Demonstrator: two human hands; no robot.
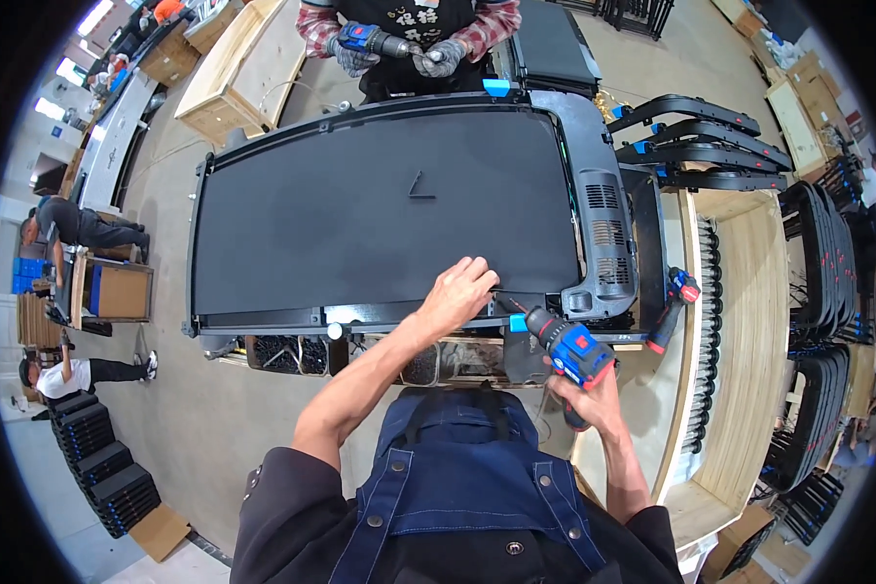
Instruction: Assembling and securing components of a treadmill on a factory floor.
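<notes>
Left hand (460,289) rests fingers-spread on the treadmill deck's (380,209) near edge; right hand (594,394), at 4 o'clock, grasps a blue cordless driver (566,347), bit apparently meeting the frame. Compact, rigid tool; hold by its handle.

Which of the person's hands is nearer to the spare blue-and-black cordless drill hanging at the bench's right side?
Right. The right hand, gripping its own blue-and-black drill, sits just left of the spare blue-and-black cordless drill; the left hand rests further left on the flat black treadmill deck.
</notes>
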